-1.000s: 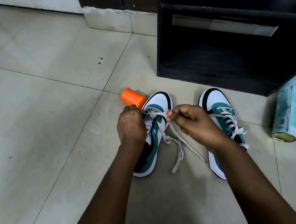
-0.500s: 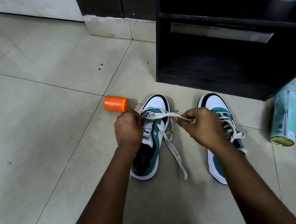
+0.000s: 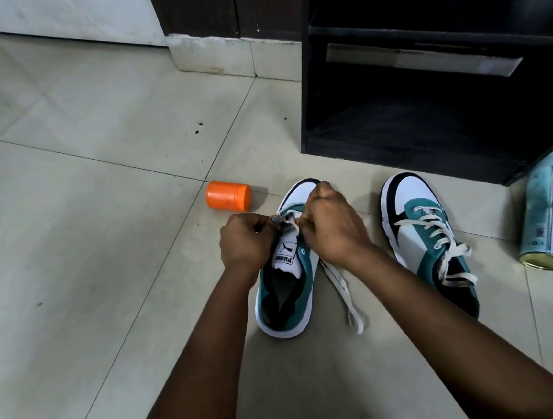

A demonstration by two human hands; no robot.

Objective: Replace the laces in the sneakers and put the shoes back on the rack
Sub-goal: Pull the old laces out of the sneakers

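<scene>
nearby: orange jar (image 3: 229,196) and a teal can (image 3: 544,214) lie tipped on the floor
hands: left hand (image 3: 246,241) and right hand (image 3: 332,227) both pinch the white lace (image 3: 342,290) over the left sneaker (image 3: 287,286)

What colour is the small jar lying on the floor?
Orange. The jar shows clearly in the head view, left of the shoes.

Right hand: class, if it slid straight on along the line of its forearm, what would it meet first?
The right hand points up and left across the left sneaker. Past its toe lies bare floor, and the orange cap probably sits just left of that line; depth is uncertain.
</scene>
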